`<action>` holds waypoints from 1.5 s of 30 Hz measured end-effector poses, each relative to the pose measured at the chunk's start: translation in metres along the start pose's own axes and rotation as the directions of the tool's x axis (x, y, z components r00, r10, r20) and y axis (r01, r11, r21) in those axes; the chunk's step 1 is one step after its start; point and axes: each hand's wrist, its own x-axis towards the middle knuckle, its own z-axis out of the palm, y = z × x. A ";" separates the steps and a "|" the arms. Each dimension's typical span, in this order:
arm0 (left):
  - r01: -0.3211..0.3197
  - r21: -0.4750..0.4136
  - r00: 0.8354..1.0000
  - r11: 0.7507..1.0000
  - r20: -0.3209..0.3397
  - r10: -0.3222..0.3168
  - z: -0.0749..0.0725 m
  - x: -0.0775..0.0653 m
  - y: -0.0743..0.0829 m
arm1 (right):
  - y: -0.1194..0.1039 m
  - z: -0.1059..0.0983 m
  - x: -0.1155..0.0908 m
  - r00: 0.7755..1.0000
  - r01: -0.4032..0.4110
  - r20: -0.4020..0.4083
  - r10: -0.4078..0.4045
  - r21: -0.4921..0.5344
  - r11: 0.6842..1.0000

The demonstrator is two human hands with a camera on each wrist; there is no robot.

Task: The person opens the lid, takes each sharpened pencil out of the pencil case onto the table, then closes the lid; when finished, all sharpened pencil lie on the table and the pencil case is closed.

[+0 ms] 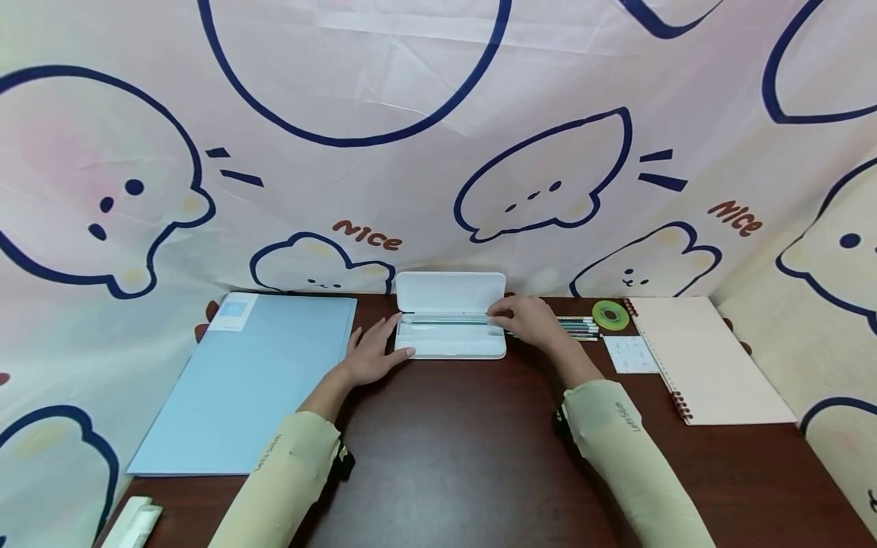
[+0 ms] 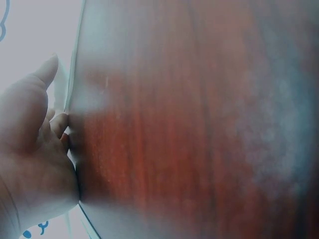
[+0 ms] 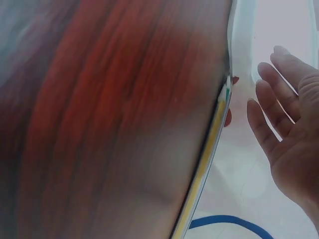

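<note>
An open white pencil case (image 1: 451, 346) sits at the back of the table, its lid (image 1: 451, 292) raised against the wall cloth. Green pencils (image 1: 445, 320) lie lengthwise in its rear part. My left hand (image 1: 370, 352) rests at the case's left end, thumb on the front corner and fingers farther back, fairly straight. At the right end my right hand (image 1: 530, 320) reaches over the rim and pinches the end of a pencil; its other fingers (image 3: 279, 94) are loosely spread. The exact contact is hard to see in the right wrist view.
Several more pencils (image 1: 578, 328) lie right of the case, beside a green tape roll (image 1: 610, 315) and a white printed sheet (image 1: 630, 355). A spiral notebook (image 1: 712, 365) is at far right. A large blue folder (image 1: 253, 380) covers the left, with a white packet (image 1: 133, 524) near the front edge.
</note>
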 end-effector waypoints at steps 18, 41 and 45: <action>0.006 0.009 1.000 1.000 0.004 -0.006 -0.002 -0.003 0.004 | -0.017 0.013 0.009 0.996 0.059 0.073 -0.045 -0.212 0.975; -0.031 -0.021 0.999 0.999 -0.027 0.030 0.004 -0.002 0.002 | -0.023 0.014 0.010 0.990 0.139 0.082 -0.118 -0.352 0.926; -0.010 -0.016 1.000 1.000 -0.013 0.010 0.001 -0.003 0.004 | -0.021 0.009 0.007 0.986 0.162 0.031 -0.161 -0.336 0.928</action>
